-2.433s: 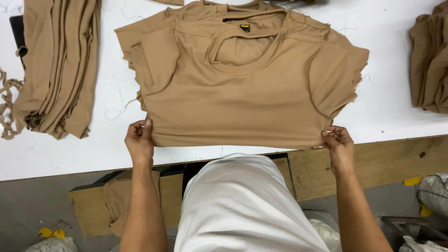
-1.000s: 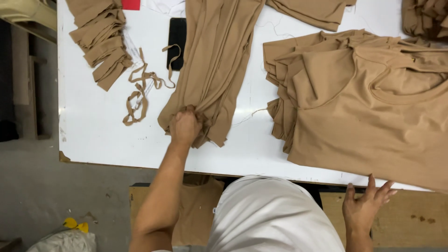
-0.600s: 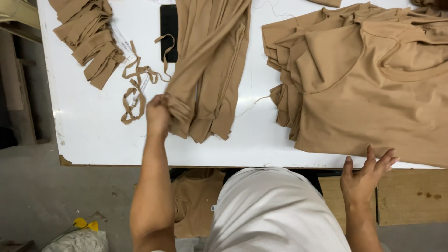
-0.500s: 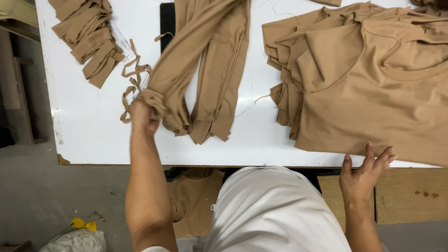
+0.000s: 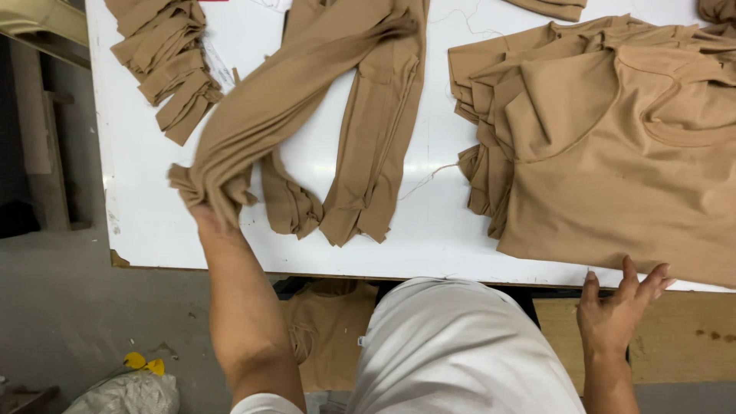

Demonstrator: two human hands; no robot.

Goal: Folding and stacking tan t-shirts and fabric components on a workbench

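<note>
The left hand (image 5: 208,218) is closed around the end of a tan folded garment (image 5: 284,115), lifting it off the white bench (image 5: 429,222) from a bundle of like pieces (image 5: 376,153). The right hand (image 5: 617,310) is open and holds nothing, fingers spread at the bench edge by the stack of tan shirts (image 5: 613,161). Judging by this, a piece is being drawn out; next it needs pulling free and spreading flat.

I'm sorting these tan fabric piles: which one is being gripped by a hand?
The long tan folded fabric piece, pinched at its lower end by the left hand; the tan shirt stack and small strip pile lie untouched.
</note>
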